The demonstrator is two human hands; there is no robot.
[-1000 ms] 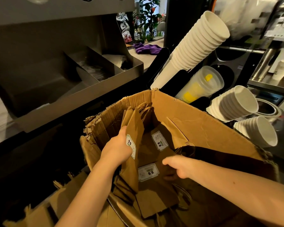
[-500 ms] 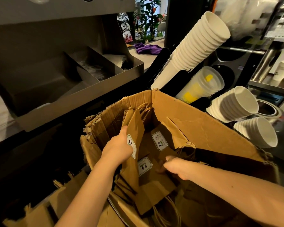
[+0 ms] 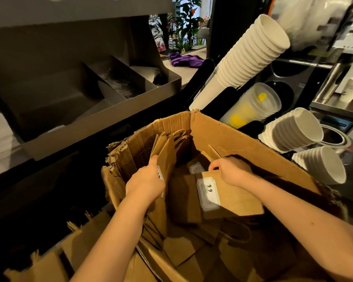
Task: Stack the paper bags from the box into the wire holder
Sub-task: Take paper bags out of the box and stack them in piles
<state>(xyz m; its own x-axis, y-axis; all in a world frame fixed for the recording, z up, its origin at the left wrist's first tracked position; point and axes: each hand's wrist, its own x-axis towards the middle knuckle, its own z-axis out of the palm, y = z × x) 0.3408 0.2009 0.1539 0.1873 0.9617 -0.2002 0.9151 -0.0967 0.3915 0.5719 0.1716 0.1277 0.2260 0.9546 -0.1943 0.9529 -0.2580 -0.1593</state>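
Observation:
A torn cardboard box [image 3: 232, 139] fills the lower middle of the view, with brown paper bags inside. My left hand [image 3: 145, 184] grips an upright bunch of folded bags [image 3: 167, 155] against the box's left wall. My right hand [image 3: 230, 171] pinches the top edge of one folded paper bag [image 3: 236, 198] with a white label marked 66, lifted above the loose bags [image 3: 183, 247] at the bottom. No wire holder shows in this view.
A grey metal divided tray [image 3: 102, 106] juts out at upper left. Stacks of white paper cups [image 3: 251, 53] and clear plastic cups [image 3: 253, 104] lean in from a rack at right. More cups [image 3: 293, 129] lie lower right. A purple cloth [image 3: 185, 61] lies on the far counter.
My right hand has risen from the box floor with the labelled bag, which now lies higher and turned toward me. My left hand stays on the upright bunch.

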